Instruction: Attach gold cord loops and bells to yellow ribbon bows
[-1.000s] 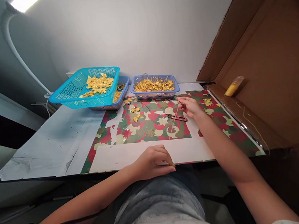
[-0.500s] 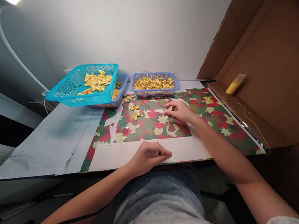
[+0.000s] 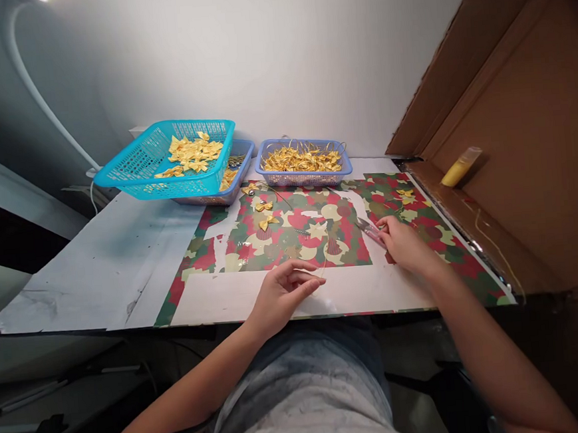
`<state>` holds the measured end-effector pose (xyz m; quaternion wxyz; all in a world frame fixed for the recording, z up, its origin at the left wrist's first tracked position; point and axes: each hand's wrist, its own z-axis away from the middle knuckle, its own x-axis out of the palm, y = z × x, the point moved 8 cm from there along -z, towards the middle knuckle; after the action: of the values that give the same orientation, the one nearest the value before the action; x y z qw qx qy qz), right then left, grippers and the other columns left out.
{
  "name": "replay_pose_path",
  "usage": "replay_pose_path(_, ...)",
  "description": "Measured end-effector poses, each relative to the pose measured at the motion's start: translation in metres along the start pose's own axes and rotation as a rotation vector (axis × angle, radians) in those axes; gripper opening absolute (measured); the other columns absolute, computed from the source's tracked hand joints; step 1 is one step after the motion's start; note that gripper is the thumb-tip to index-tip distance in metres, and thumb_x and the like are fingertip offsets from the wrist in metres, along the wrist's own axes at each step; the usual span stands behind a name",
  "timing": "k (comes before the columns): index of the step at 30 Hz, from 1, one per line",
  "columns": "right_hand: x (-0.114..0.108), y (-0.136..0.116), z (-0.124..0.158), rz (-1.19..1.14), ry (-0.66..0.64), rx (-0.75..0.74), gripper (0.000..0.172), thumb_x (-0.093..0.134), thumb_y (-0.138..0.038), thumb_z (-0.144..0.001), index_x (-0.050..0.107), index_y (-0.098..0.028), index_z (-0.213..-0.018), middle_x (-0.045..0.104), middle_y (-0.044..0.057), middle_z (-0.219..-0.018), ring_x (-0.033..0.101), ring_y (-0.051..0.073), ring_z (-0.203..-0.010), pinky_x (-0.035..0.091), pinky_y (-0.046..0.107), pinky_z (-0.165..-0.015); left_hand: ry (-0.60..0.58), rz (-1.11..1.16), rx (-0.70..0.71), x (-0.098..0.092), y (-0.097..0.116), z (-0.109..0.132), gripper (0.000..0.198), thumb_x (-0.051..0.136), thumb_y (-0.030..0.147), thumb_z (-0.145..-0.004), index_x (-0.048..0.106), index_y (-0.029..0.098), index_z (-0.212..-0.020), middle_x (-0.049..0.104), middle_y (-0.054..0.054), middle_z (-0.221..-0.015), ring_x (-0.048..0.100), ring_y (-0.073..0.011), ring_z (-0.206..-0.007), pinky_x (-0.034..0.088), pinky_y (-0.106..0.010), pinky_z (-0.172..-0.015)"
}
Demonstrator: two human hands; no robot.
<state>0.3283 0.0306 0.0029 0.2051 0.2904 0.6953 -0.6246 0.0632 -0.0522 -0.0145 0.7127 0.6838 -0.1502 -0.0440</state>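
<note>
My left hand (image 3: 286,293) is above the white strip near the table's front edge, its thumb and forefinger pinched on a thin gold cord (image 3: 327,255). The cord runs up from the fingertips over the patterned sheet. To the right, my right hand (image 3: 405,244) is closed round small pink-handled snips (image 3: 369,229), their metal blades pointing away to the upper left. Two gold ribbon bows (image 3: 268,223) (image 3: 263,206) lie one behind the other on the sheet. A third piece with a bell (image 3: 249,189) lies farther back.
A turquoise basket (image 3: 131,189) of gold bows sits on top of a blue basket (image 3: 245,170). Another blue basket (image 3: 310,177) holds bows with cords. Gold scraps (image 3: 406,195) lie at right. A yellow tube (image 3: 461,167) stands by the brown wall.
My right hand has left the cord's far end, moved right and toward me, and taken hold of the snips. My left hand has risen slightly with the cord.
</note>
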Motion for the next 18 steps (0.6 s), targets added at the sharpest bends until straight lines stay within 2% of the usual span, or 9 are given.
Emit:
replay_pose_path(3,-0.002,-0.002,0.017,-0.074,0.076,-0.006,0.015,0.059,-0.035,-0.08,0.06,-0.024,-0.091,0.059,0.006,-0.075,0.052,0.022,-0.072,0.037,0.032,-0.065,0.066,-0.019,0.006,-0.002,0.0,0.0,0.021,0.075,0.034,-0.076,0.067,0.018,-0.088,0.078,-0.005,-0.082,0.071,-0.0171,-0.081,0.049,-0.022,-0.069)
replay_pose_path(6,0.014,-0.014,0.039,-0.224,0.05,0.001,0.032,0.044,-0.047,-0.09,0.058,-0.022,-0.103,0.051,0.001,-0.065,0.048,0.017,-0.059,0.037,0.029,-0.056,0.104,-0.042,-0.006,-0.004,0.0,0.001,0.021,0.074,0.036,-0.076,0.07,0.017,-0.085,0.078,-0.005,-0.083,0.072,-0.0184,-0.082,0.05,-0.022,-0.069)
replay_pose_path(8,0.041,-0.022,0.06,-0.58,-0.095,0.092,0.036,0.049,-0.054,-0.087,0.057,-0.02,-0.098,0.041,-0.004,-0.062,0.036,0.01,-0.048,0.028,0.025,-0.048,0.121,-0.034,-0.001,-0.005,0.001,0.002,0.02,0.074,0.036,-0.076,0.071,0.017,-0.082,0.078,-0.005,-0.083,0.072,-0.0192,-0.084,0.051,-0.022,-0.071)
replay_pose_path(11,0.082,-0.044,0.093,-0.791,-0.319,0.128,0.048,0.04,-0.063,-0.089,0.058,-0.019,-0.095,0.034,-0.004,-0.068,0.024,0.006,-0.045,0.017,0.023,-0.043,0.158,-0.009,0.016,-0.007,0.0,0.004,0.018,0.075,0.035,-0.075,0.07,0.017,-0.079,0.078,-0.004,-0.08,0.072,-0.0189,-0.081,0.051,-0.023,-0.071)
replay_pose_path(13,0.093,-0.057,0.106,-0.73,-0.353,0.061,0.046,0.04,-0.061,-0.091,0.059,-0.019,-0.095,0.031,-0.005,-0.066,0.022,0.006,-0.046,0.016,0.023,-0.044,0.173,-0.009,0.018,-0.009,-0.001,0.005,0.018,0.074,0.034,-0.075,0.069,0.017,-0.077,0.077,-0.004,-0.075,0.072,-0.0184,-0.077,0.051,-0.023,-0.069)
replay_pose_path(16,0.09,-0.073,0.109,-0.5,-0.303,-0.095,0.04,0.042,-0.054,-0.094,0.061,-0.019,-0.089,0.035,-0.005,-0.063,0.03,0.008,-0.051,0.022,0.024,-0.049,0.182,-0.01,0.009,-0.01,-0.003,0.005,0.019,0.074,0.035,-0.075,0.069,0.017,-0.074,0.076,-0.003,-0.069,0.071,-0.0169,-0.069,0.05,-0.023,-0.067)
replay_pose_path(18,0.089,-0.08,0.107,-0.408,-0.333,-0.145,0.04,0.041,-0.051,-0.095,0.06,-0.018,-0.084,0.036,-0.005,-0.06,0.033,0.009,-0.053,0.025,0.024,-0.052,0.192,0.0,0.0,-0.012,-0.003,0.004,0.019,0.074,0.035,-0.075,0.069,0.016,-0.073,0.075,-0.003,-0.067,0.069,-0.0159,-0.067,0.05,-0.023,-0.066)
